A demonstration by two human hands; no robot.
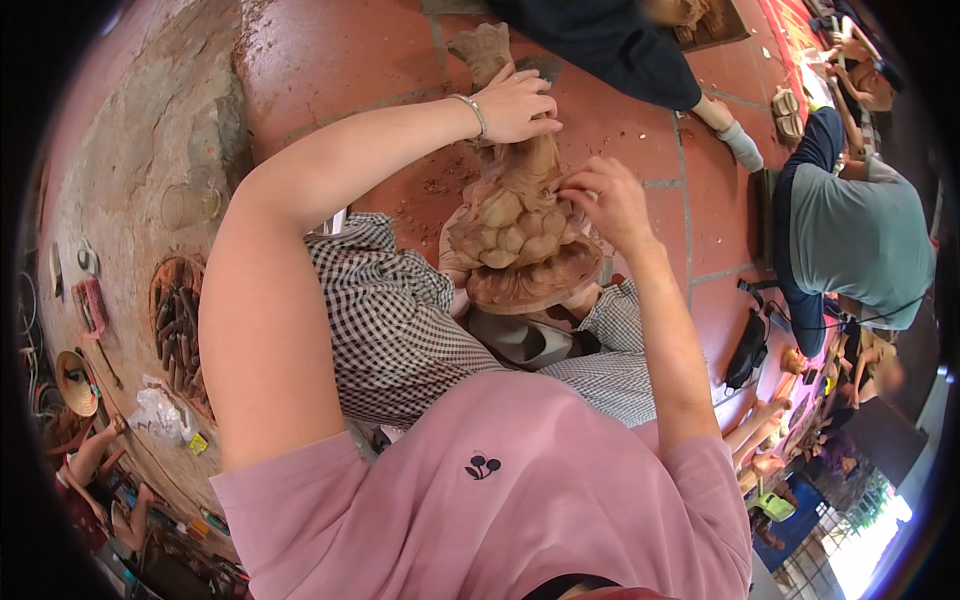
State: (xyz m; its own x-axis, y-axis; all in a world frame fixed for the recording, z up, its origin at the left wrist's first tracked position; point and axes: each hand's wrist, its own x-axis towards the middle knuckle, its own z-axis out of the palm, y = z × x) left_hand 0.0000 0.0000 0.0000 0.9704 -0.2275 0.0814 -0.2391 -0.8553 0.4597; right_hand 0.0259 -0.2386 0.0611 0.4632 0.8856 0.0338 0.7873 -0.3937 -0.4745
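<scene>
A brown carved sculpture [512,228] stands between my knees, with its wide round base toward me. Overlapping rounded petal shapes cover its lower part; it narrows above them and flares again at the far end. My left hand [512,106], a bracelet at its wrist, lies over the narrow upper part with its fingers bent round it. Close against the right side, just above the petals, my right hand [606,198] has thumb and fingertips pinched together. Whatever is between those fingertips is too small or hidden to make out.
Red floor tiles [655,235] carry scattered brown crumbs. A dark-sleeved person [610,50] wearing a pale glove works just ahead; another in a grey-green top [860,240] bends at right. On the stone ledge [130,220] at left are a glass [190,205] and a basket of tools [180,325].
</scene>
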